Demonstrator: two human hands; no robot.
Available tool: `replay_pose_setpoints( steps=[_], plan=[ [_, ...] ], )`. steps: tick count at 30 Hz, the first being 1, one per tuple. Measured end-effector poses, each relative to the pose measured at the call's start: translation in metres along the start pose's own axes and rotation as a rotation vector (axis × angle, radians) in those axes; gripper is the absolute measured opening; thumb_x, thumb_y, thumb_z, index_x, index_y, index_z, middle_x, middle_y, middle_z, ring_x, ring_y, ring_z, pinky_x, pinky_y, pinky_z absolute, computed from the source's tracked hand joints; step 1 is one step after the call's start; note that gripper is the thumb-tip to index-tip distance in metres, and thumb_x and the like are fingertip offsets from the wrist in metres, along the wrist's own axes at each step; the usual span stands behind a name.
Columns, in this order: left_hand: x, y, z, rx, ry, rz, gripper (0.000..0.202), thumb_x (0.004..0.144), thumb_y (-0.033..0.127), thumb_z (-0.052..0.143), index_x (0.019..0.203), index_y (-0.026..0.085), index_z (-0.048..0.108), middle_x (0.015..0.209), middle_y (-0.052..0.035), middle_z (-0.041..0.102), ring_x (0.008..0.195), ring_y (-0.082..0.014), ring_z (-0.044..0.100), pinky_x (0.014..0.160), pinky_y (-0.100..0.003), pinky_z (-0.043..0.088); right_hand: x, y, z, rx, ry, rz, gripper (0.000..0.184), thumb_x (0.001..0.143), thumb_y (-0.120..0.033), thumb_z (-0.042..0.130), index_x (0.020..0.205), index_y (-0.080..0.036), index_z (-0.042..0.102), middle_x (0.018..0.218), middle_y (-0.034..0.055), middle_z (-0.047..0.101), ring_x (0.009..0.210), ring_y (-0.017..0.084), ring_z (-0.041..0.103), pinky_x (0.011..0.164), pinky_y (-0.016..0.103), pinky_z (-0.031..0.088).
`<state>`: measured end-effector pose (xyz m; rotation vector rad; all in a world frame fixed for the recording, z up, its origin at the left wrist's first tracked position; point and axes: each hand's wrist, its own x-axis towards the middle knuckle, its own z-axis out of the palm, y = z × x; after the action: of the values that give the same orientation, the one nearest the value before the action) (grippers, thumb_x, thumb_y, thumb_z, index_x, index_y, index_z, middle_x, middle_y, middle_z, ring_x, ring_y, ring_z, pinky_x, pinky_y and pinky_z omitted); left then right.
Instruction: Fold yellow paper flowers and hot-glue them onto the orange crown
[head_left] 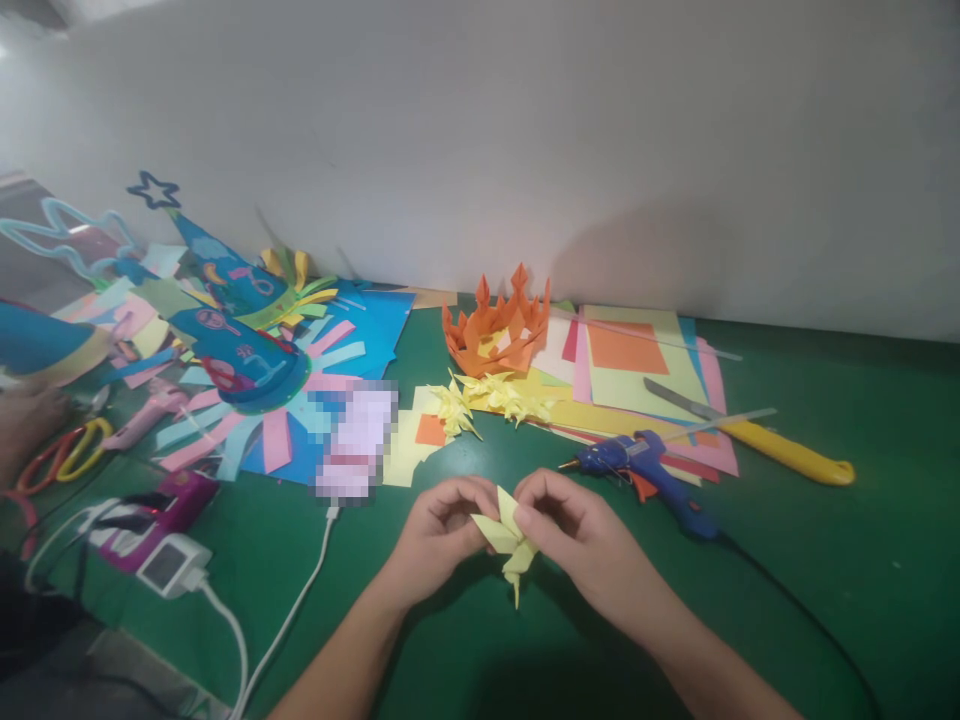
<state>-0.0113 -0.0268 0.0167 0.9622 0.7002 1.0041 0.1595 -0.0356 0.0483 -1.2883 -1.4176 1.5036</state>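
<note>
Your left hand [439,525] and right hand [574,530] met over green table [825,560], both pinched on yellow folded paper piece [508,540] between them. Just beyond right hand: blue glue gun [649,470]. Farther: yellow paper shapes [491,398], yellow-handled knife [757,435], orange paper crown [499,330] near wall.

Bare table [825,620] right; glue gun [645,470] ahead.

Folded yellow piece [507,540]: thin matt paper, creased; desk [825,600]: green, matt, possibly cloth-covered; glue gun [649,465]: blue glossy plastic; knife [757,435]: dull metal blade, shiny yellow plastic handle; orange crown [496,330]: matt folded paper; charger [169,565]: smooth white plastic.
</note>
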Motion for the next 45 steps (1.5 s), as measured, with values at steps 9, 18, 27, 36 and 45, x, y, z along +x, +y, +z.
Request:
replay_pose_setpoints(
  steps=[9,18,27,36,45],
  plan=[
    [-0.002,-0.003,0.003,0.017,0.042,-0.03,0.013,0.073,0.022,0.069,0.071,0.015,0.058,0.071,-0.0002,0.058,0.053,-0.0053,0.052,0.048,-0.016,0.042,0.0,-0.011,0.001,-0.047,-0.009,-0.016,0.018,0.082,-0.032,0.051,0.068,-0.019,0.049,0.064,-0.004,0.044,0.058,0.011,0.039,0.055,0.023,0.034],
    [-0.002,-0.001,0.006,0.01,0.069,-0.006,0.019,0.073,0.024,0.068,0.077,0.017,0.051,0.07,0.0015,0.055,0.057,-0.0058,0.05,0.053,-0.017,0.041,0.0,-0.011,0.003,-0.071,-0.007,-0.021,0.018,0.082,-0.031,0.052,0.069,-0.019,0.051,0.065,-0.004,0.044,0.059,0.01,0.039,0.056,0.023,0.034],
    [-0.002,0.005,0.013,0.16,0.26,0.171,0.025,0.077,0.016,0.061,0.086,0.023,0.039,0.08,0.0029,0.053,0.068,-0.0072,0.052,0.064,-0.019,0.043,-0.002,-0.006,0.005,-0.089,0.082,-0.017,0.028,0.084,-0.039,0.051,0.104,-0.022,0.059,0.092,0.0034,0.062,0.079,0.016,0.055,0.072,0.028,0.045],
    [-0.008,-0.004,0.012,0.796,0.347,0.365,0.027,0.075,0.008,0.056,0.092,0.023,0.042,0.083,-0.0001,0.054,0.071,-0.0119,0.052,0.067,-0.026,0.043,-0.003,-0.002,0.006,-0.295,0.121,-0.069,0.029,0.079,-0.034,0.058,0.106,-0.024,0.056,0.076,-0.0009,0.053,0.063,0.013,0.048,0.056,0.024,0.041],
    [-0.002,0.003,0.02,1.37,0.23,0.484,0.013,0.079,0.013,0.055,0.087,0.021,0.048,0.079,-0.0018,0.06,0.075,-0.0184,0.051,0.071,-0.033,0.038,0.0,0.003,0.0,-0.548,0.142,-0.322,0.011,0.086,-0.019,0.05,0.095,-0.023,0.055,0.089,0.0019,0.061,0.074,0.016,0.053,0.067,0.028,0.043]
  ],
)
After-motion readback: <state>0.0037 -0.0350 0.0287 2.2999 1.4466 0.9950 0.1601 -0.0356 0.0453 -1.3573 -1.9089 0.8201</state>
